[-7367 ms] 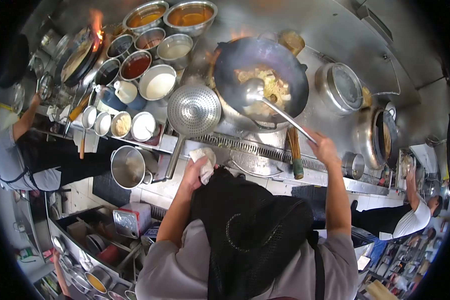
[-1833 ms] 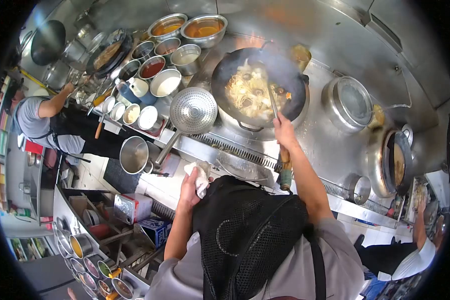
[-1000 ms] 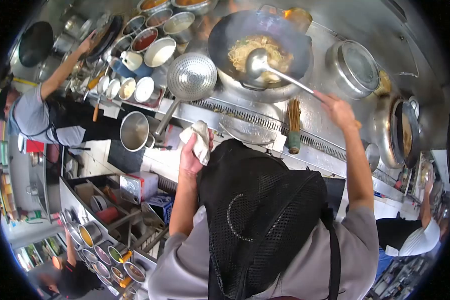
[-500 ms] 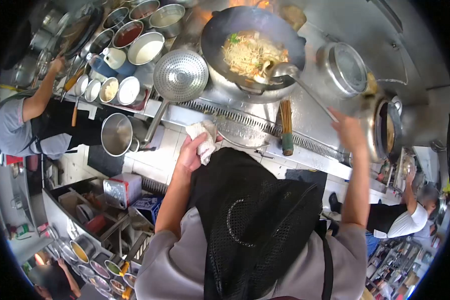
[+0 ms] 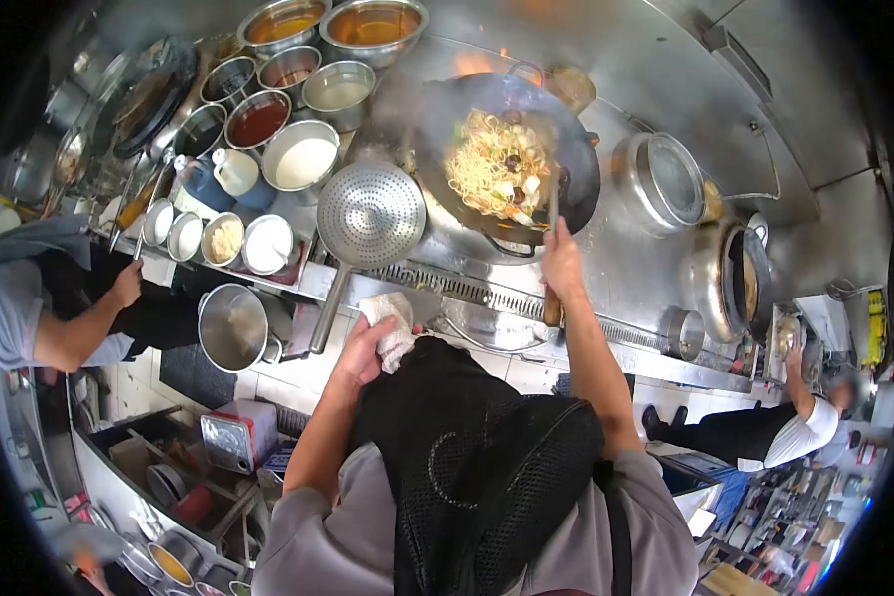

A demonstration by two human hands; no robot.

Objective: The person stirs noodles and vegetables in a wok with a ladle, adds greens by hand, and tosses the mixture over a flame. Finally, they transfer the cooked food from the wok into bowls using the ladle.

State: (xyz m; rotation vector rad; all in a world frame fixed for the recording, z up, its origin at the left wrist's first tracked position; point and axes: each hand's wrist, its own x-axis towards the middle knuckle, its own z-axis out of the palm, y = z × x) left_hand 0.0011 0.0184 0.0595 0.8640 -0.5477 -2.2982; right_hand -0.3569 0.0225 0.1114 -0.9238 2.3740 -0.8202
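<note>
In the head view, the right hand (image 5: 563, 266) is closed around the ladle (image 5: 553, 201), over the near side of the wok (image 5: 578, 149) that holds the noodles (image 5: 485, 169). The left hand (image 5: 364, 350), fingers curled, grips a cloth (image 5: 391, 328) below the strainer (image 5: 372, 215).

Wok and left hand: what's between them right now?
Head view: the cloth in the left hand comes first, then the slotted strip along the steel counter, then steel surface up to the wok.
</note>
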